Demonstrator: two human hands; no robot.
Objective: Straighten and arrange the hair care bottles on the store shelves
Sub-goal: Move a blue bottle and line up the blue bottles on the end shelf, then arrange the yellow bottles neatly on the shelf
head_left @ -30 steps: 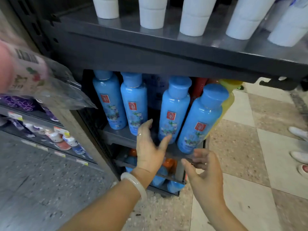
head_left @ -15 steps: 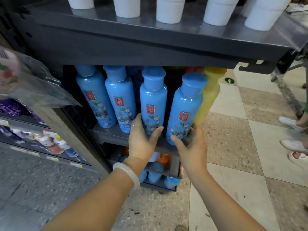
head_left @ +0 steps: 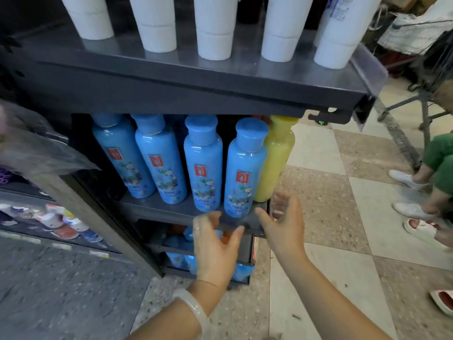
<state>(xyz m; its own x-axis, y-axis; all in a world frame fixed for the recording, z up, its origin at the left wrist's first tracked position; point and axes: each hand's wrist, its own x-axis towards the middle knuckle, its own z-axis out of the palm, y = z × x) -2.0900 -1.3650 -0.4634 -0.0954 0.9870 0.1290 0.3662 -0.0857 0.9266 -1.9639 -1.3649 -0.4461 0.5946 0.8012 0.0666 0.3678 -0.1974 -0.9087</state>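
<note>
Several blue hair care bottles stand in a row on the dark middle shelf (head_left: 171, 211); the two on the right are one blue bottle (head_left: 203, 163) and another blue bottle (head_left: 245, 170), both upright. A yellow bottle (head_left: 277, 158) stands behind them at the shelf's right end. My left hand (head_left: 215, 249) hovers just below the shelf's front edge, fingers relaxed and holding nothing. My right hand (head_left: 285, 222) is beside the shelf's right corner, fingers spread, touching no bottle.
White bottles (head_left: 215, 28) line the upper shelf (head_left: 196, 77). More blue and orange bottles fill the lower shelves (head_left: 186, 241). A plastic bag (head_left: 41, 153) hangs at left. At right, a person's legs and white shoes (head_left: 414, 209) stand on the tiled floor near a metal stand (head_left: 426, 114).
Both hands have let go of the two right-hand blue bottles and drawn back below the shelf edge. Those bottles now stand straighter. The view has shifted up and closer.
</note>
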